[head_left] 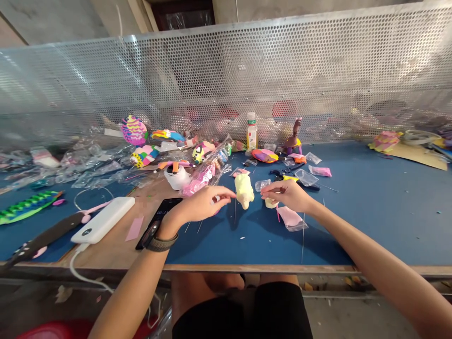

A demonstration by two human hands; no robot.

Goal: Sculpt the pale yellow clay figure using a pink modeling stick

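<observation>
Left hand's grip is narrowly parted beside one yellow figure; right hand's grip I cannot tell.

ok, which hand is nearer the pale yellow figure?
Left. The left hand has its fingertips right beside the pale yellow figure, contact unclear; the right hand is off to its right, across a visible gap.

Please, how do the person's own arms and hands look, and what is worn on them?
The left arm and right arm are sleeveless as far as they show; the left hand and right hand are ungloved. A dark watch circles the left wrist; the right wrist is bare.
</observation>
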